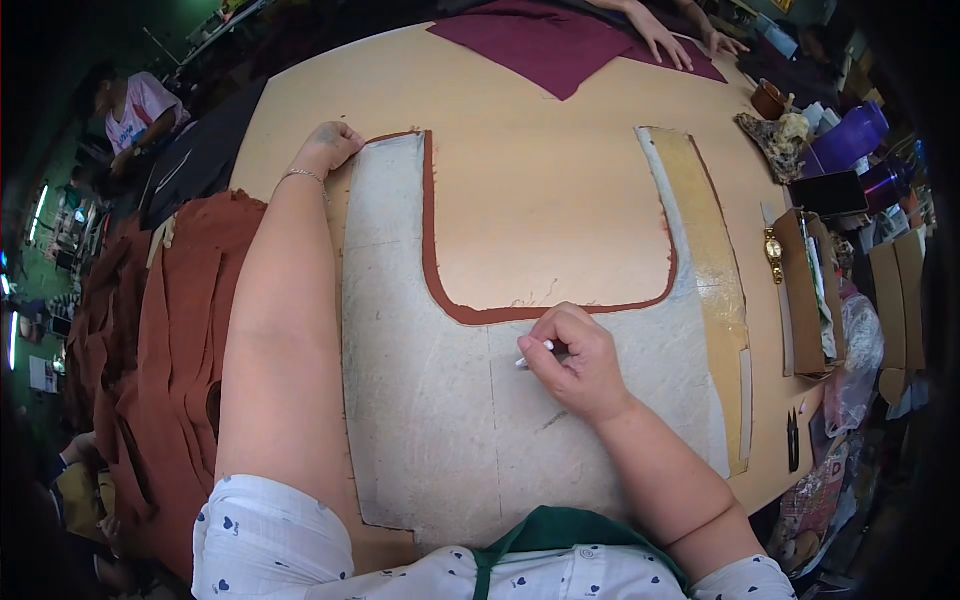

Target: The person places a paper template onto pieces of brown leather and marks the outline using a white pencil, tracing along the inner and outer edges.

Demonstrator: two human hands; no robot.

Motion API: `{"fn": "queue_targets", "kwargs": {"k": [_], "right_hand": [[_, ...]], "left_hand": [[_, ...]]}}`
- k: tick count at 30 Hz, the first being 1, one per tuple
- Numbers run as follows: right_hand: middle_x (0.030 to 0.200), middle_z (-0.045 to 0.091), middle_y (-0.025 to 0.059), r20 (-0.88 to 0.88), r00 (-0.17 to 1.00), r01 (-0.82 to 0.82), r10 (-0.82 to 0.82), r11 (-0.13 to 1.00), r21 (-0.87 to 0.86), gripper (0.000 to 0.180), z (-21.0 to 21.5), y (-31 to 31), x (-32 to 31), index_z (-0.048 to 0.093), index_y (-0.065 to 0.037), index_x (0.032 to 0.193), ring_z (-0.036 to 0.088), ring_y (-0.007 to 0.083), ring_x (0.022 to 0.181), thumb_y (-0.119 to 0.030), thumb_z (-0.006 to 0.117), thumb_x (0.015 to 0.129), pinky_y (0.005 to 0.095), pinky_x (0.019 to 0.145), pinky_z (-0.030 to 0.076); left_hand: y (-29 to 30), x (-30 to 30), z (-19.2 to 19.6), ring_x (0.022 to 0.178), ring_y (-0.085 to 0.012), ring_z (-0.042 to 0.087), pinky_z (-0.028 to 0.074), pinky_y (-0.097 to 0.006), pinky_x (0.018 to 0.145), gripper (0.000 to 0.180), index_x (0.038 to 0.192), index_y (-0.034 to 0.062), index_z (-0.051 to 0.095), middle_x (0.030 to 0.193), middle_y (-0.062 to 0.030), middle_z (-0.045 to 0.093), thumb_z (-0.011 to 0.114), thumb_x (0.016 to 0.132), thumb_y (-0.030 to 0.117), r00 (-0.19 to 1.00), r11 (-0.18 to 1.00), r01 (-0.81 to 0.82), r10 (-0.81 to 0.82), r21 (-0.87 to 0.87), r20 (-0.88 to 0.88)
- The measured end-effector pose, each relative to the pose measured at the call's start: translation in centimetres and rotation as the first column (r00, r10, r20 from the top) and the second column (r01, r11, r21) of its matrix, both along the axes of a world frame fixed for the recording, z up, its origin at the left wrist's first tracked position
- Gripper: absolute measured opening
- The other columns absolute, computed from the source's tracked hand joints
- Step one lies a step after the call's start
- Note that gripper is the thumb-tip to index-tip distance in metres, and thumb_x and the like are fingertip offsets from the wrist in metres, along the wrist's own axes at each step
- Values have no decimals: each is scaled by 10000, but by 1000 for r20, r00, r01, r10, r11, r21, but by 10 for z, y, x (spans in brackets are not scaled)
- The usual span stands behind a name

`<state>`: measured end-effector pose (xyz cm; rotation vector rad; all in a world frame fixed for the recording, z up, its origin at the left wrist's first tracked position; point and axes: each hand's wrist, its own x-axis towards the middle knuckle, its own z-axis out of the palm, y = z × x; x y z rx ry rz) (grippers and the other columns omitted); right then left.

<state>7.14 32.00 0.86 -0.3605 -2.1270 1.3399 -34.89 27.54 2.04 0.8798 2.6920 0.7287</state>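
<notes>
A large grey pattern template [420,400] with a U-shaped cut-out lies flat on the table, over rust-brown fabric [430,225] that shows as a strip along the cut-out. At the template's far left corner, my left hand [335,148] is closed, its fingertips pinching the fabric's edge. My right hand [580,360] rests on the template just below the middle of the cut-out's curve. It is closed around a slim white pen [522,363], whose two ends show beside the thumb. Loose threads lie by the curve.
Stacked rust-brown fabric [190,300] lies left. Across the table, a co-worker's hands [660,35] touch maroon cloth [530,45]. On the right are a cardboard box [805,290], a gold watch [773,255], black thread snips [793,440] and a purple tumbler [850,140]. Another person [140,110] works far left.
</notes>
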Motion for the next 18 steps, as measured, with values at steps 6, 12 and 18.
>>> {"fn": "queue_targets", "kwargs": {"k": [6, 12, 18], "right_hand": [[661, 487, 71, 18, 1000, -2, 3, 999, -33, 163, 0, -2, -5, 513, -11, 673, 477, 162, 549, -68, 645, 751, 269, 505, 402], [659, 486, 70, 10, 1000, -14, 14, 1000, -21, 172, 1, -7, -3, 514, -11, 669, 479, 156, 545, -79, 647, 753, 269, 497, 402], [654, 484, 70, 29, 1000, 2, -1, 999, -38, 180, -1, -4, -1, 507, -17, 663, 472, 153, 534, -86, 646, 754, 275, 490, 397]], "left_hand": [[0, 2, 7, 665, -157, 579, 463, -281, 653, 82, 780, 64, 640, 728, -79, 633, 637, 783, 146, 994, 998, -18, 10, -62, -113], [-10, -11, 6, 742, -166, 572, 448, -299, 730, 186, 831, 45, 623, 779, -84, 631, 621, 818, 230, 993, 996, 40, -49, -85, -106], [7, 5, 14, 794, -205, 589, 444, -307, 765, 159, 814, 49, 616, 845, -108, 641, 618, 812, 208, 983, 941, 76, -125, -330, -131]]}}
